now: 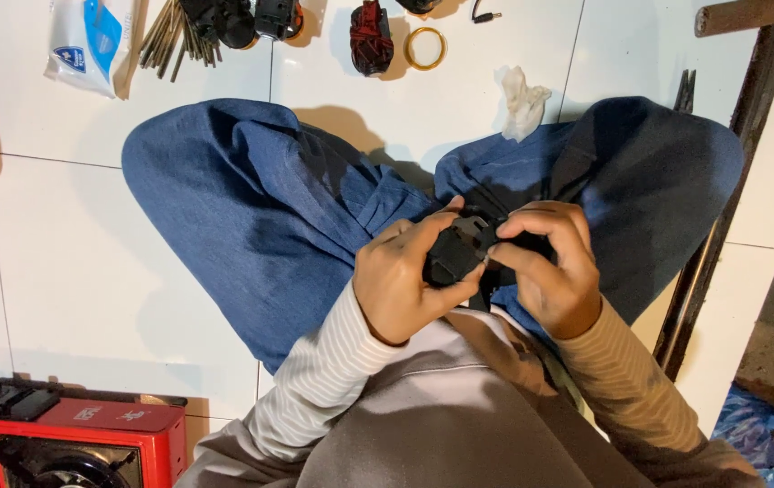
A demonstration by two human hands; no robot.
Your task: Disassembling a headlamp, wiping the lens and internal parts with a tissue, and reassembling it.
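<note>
In the head view we look down at a person sitting cross-legged on a white tile floor [89,271], in blue trousers [261,208]. Both hands meet over the lap. Our left hand [400,280] is curled around a small black part [459,253], with the thumb lying across its near side. Our right hand [554,267] pinches the same black part from the other side, fingers bent over the top. So each grip is closed tight on the black part, which sits between the two hands, just above the trousers.

Farther off on the floor we see a crumpled white tissue [522,101], a yellow ring [426,47], a dark red part [371,36], a bundle of thin sticks [175,36] and a white packet [89,41]. A red camping stove [134,429] sits at the near left corner.
</note>
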